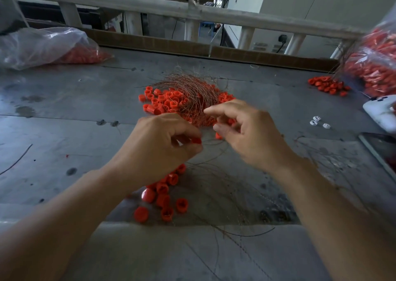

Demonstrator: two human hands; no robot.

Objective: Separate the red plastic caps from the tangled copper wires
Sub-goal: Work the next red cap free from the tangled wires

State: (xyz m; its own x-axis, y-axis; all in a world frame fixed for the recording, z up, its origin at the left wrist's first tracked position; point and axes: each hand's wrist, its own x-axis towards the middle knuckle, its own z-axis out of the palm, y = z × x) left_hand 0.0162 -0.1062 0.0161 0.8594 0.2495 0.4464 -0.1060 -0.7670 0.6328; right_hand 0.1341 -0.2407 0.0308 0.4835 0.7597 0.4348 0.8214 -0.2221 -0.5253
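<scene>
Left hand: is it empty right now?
No, the left hand pinches a red cap at its fingertips.

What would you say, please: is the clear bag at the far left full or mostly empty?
Mostly empty: the clear bag lies slumped on the table, red caps showing only in its lower right part.

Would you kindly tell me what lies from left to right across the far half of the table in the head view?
Left to right: clear bag of red caps → tangle of copper wires and caps → small heap of loose caps → full bag of caps.
</scene>
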